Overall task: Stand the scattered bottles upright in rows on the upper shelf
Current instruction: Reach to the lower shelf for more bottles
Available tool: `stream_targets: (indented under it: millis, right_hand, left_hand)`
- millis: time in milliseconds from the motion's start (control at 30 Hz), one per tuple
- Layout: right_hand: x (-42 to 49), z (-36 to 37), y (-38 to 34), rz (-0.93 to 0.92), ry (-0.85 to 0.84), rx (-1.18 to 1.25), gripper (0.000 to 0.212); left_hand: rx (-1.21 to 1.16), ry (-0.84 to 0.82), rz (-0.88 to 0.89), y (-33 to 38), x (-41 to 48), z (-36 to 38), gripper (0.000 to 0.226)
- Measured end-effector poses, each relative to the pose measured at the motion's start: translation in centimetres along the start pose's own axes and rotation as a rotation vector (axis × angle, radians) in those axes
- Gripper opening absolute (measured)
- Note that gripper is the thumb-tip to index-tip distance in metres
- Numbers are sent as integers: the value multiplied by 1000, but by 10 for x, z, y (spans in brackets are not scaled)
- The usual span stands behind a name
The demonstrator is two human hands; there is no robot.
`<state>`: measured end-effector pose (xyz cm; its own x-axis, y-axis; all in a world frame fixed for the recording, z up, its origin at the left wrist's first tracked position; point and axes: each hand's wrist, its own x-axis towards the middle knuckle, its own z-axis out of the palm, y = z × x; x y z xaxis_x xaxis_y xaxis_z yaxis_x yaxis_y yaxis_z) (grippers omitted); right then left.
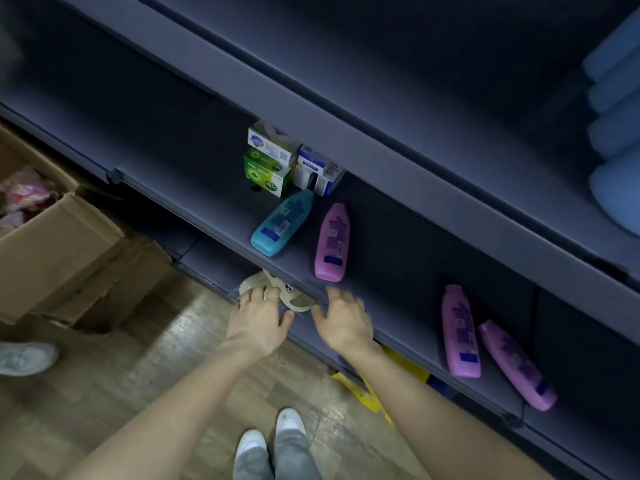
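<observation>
Four bottles are seen lying on the shelf (398, 258): a blue bottle (282, 223) and a purple bottle (331, 242) just before the soap boxes (273, 161), a third bottle (460, 330) and fourth bottle (517, 365) well right of them. Nearer, the left hand (258, 320) and right hand (341, 318) are held with each grip apart, empty. The purple bottle should be clasped mid-body and tipped upright.

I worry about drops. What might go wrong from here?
The turquoise plastic bottle lies flat with its base near the front edge of the grey shelf; the left hand or right hand, both just below, might knock it off. The rightmost purple plastic bottle ends near the edge and could roll off. Stacked soap boxes by the turquoise cap may topple.
</observation>
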<state>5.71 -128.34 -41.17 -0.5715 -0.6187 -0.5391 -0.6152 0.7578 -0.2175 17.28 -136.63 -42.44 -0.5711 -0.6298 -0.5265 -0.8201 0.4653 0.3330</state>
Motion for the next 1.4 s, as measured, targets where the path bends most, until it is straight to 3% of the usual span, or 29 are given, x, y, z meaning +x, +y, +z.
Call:
stream_targets:
  millis: [300,600,867,1000,1100,1233,1400]
  right_hand:
    - [53,6,17,122,197,345,38]
    - [86,13,15,199,310,639,31]
    - [98,-1,6,347,240,739,58]
    - [93,-2,7,374,175,809,54]
    - [86,4,5,394,269,1005,43]
    - [76,8,1,366,375,1089,36]
    - [46,9,12,199,492,776,34]
  left_hand:
    - [14,31,137,33,44,11,54]
    - [-185,58,215,50,71,32,75]
    - [-384,174,219,49,76,34,53]
    - [-454,184,240,47,69,31,51]
    - [-501,146,263,47,63,28,47]
    - [-759,28,171,50,59,22,37]
    - [-1231,-127,-127,58,42,1,22]
